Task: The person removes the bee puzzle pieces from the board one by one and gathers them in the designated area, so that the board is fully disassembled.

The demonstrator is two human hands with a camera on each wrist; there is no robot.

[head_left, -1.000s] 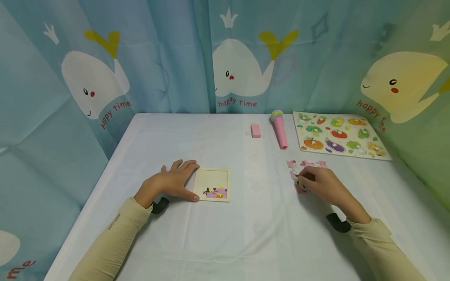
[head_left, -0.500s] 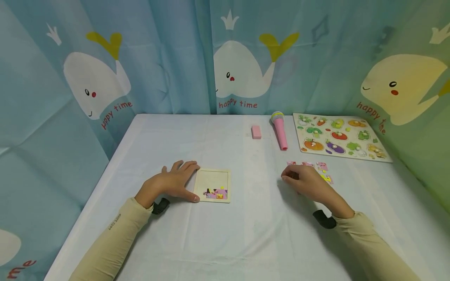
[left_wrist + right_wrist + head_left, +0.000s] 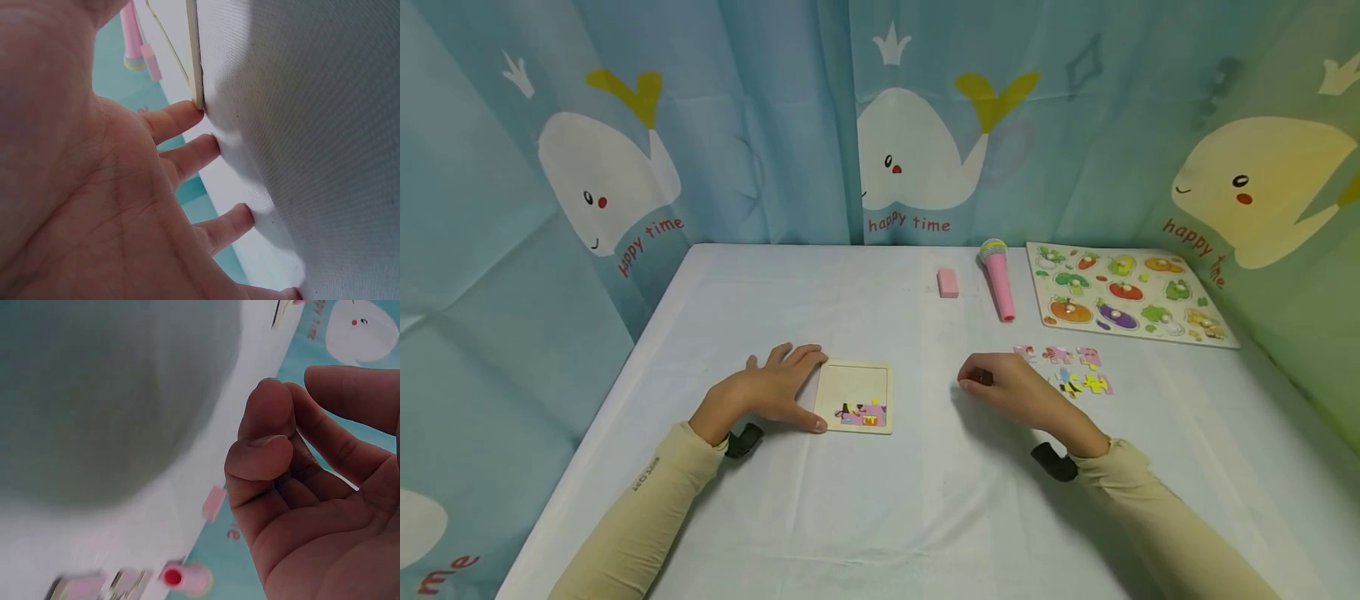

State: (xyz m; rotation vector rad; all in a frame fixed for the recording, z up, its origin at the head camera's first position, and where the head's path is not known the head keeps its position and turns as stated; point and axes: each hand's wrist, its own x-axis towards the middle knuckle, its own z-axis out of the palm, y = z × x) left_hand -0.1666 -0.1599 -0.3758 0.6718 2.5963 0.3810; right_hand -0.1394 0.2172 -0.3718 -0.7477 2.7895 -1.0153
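Note:
My left hand [image 3: 775,389] rests at the left side of a square wooden puzzle board [image 3: 853,379]. Its thumb touches the lower left corner and its fingers are spread near the upper left corner. Several pink puzzle pieces [image 3: 868,415] lie along the board's lower inside edge. To the right of the board, my right hand [image 3: 1015,390] hovers over the table with curled fingers. In the right wrist view, no object shows between the thumb [image 3: 356,397] and the curled fingers [image 3: 262,456]; whether they hide a piece I cannot tell. Loose puzzle pieces [image 3: 1088,357] lie beyond it, partly covered.
A pink toy microphone [image 3: 998,282] and a pink block [image 3: 947,282] lie toward the back of the white-covered table [image 3: 880,517]. At the back right is a vegetable peg puzzle board [image 3: 1131,292]. A blue whale-print curtain [image 3: 790,125] hangs behind the table.
My right hand has moved left, from over the loose puzzle pieces toward the wooden board, uncovering several pieces on the right. The left hand and the board have stayed put.

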